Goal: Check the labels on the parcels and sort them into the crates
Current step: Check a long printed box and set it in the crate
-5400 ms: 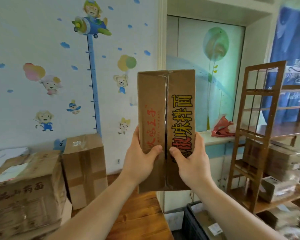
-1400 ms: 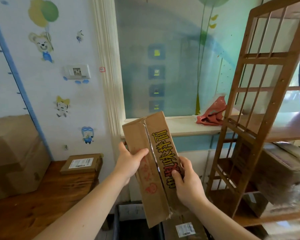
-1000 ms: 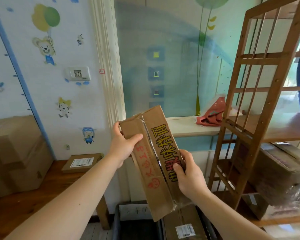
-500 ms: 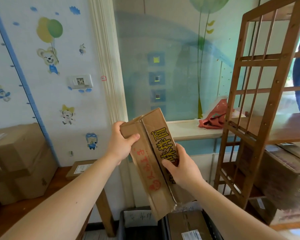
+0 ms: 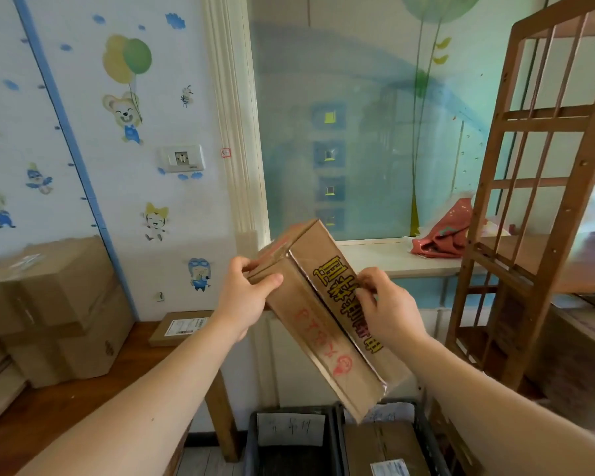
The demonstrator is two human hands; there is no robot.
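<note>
Parcel: you hold a long brown carton (image 5: 323,324) in the air with both hands. It is tilted, its upper end far and to the left, its lower end down and to the right. A taped seam runs along its length, with red printing on the left panel and yellow characters on the right panel.
Your left hand (image 5: 246,298): it grips the upper end, thumb curled over the near face and fingers wrapped round the left side.
Your right hand (image 5: 390,312): it holds the carton's right edge partway down, fingertips curled onto the yellow lettering.
Parcel against the grip: both hands sit on the upper half. The lower half hangs free below them.
Crates: two dark crates stand side by side on the floor, near you. The carton's lower corner hangs above the rim between them, not touching either as far as you can see.
Left crate (image 5: 252,441): it carries a handwritten paper tag (image 5: 290,429) on its far wall.
Right crate (image 5: 424,438): inside lies a brown parcel (image 5: 382,444) with a white label on top.
Table (image 5: 83,393): wooden, on your left, carrying stacked cartons (image 5: 55,304) and a flat labelled parcel (image 5: 179,327) at its far edge.
Shelf rack (image 5: 533,201): wooden, on your right, with blurred boxes on its lower levels.
Sill: a red bag (image 5: 442,235) lies on the window ledge, beyond the carton.
</note>
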